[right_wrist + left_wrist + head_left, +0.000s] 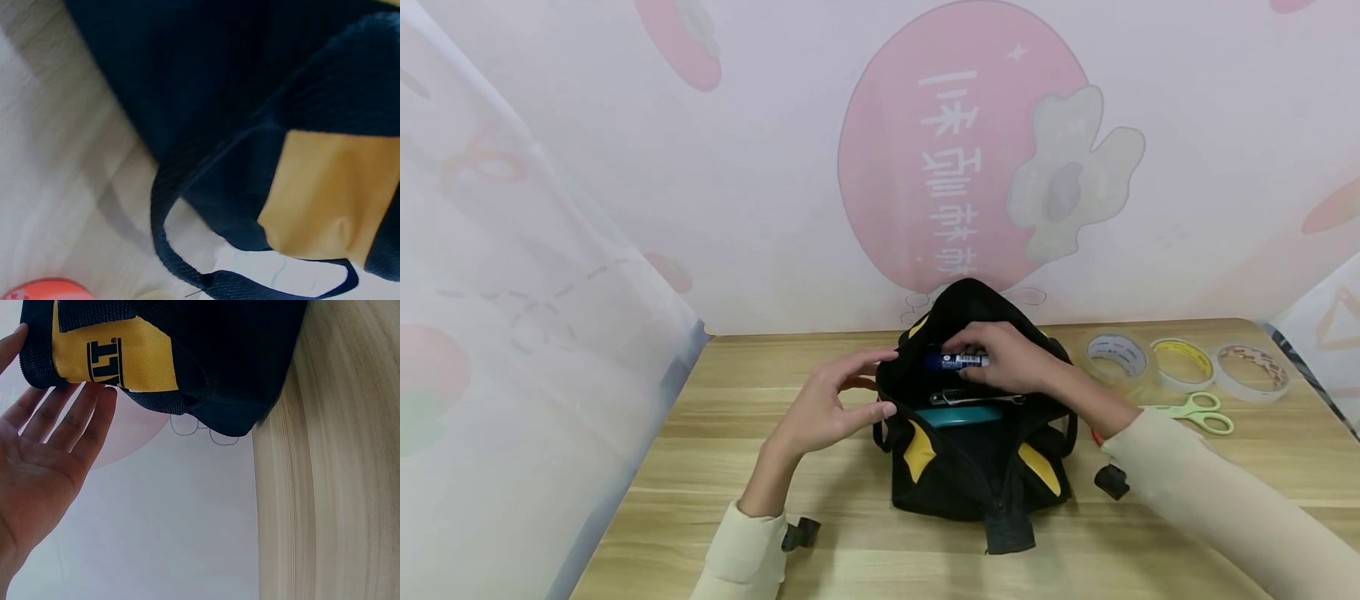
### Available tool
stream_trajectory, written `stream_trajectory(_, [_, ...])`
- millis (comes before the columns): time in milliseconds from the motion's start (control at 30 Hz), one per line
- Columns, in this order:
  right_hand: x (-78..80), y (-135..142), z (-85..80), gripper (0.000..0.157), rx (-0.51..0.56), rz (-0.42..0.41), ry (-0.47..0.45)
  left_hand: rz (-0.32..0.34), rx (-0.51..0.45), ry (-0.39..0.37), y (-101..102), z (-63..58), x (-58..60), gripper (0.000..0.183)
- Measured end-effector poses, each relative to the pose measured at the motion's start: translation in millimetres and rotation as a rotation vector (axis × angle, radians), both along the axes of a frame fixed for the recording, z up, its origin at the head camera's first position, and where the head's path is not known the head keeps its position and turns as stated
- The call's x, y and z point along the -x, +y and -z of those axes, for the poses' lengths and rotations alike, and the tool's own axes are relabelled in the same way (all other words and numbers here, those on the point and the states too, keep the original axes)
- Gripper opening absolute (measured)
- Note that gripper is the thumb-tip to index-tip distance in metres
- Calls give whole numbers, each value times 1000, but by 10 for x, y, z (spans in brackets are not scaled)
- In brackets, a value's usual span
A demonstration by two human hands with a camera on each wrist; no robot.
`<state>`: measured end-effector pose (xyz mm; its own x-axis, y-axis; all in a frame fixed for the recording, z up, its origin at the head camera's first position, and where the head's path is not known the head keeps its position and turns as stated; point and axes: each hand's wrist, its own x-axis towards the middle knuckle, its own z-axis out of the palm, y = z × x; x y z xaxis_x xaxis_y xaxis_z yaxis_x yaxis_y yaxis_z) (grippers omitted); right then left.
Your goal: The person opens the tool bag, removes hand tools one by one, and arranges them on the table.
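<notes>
A black tool bag (940, 487) with yellow patches stands unzipped on the table. Inside its mouth my right hand (1003, 354) grips a dark blue marker (957, 361) with a printed label, lying sideways. Below the marker, a metal-looking item (973, 397) and a teal item (960, 417) lie in the bag; their kinds are partly hidden. At the left rim, my left hand (831, 404) touches the bag with fairly straight fingers and thumb. The left wrist view has this hand (47, 450) beside the yellow label (125, 356). In the right wrist view only the bag's side and strap (165, 231) show, not the hand.
Right of the bag lie several tape rolls, among them a clear one (1088, 354), a yellow-cored one (1183, 385) and a white one (1251, 396). Green-handled scissors (1195, 410) lie before them. Behind the wooden table (700, 467) hangs a printed cloth (760, 208).
</notes>
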<state>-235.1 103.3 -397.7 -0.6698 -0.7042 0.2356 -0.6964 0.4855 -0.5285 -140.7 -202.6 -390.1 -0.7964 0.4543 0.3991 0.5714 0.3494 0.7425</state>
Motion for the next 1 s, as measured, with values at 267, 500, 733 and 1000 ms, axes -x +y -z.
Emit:
stream_trajectory(267, [-156,119,-211,38,31,27,-10,-1,-1,-7,6,4,-4,61])
stream_trajectory(500, [-269,269,-360,38,77,64,-22,0,-4,-4,4,25,12,60])
stream_trajectory(733, [-379,512,-498,36,143,86,51,0,-1,-9,27,17,5,60])
stream_trajectory(1000, [-518,883,-599,41,164,112,147,16,-11,-3,36,10,32,61])
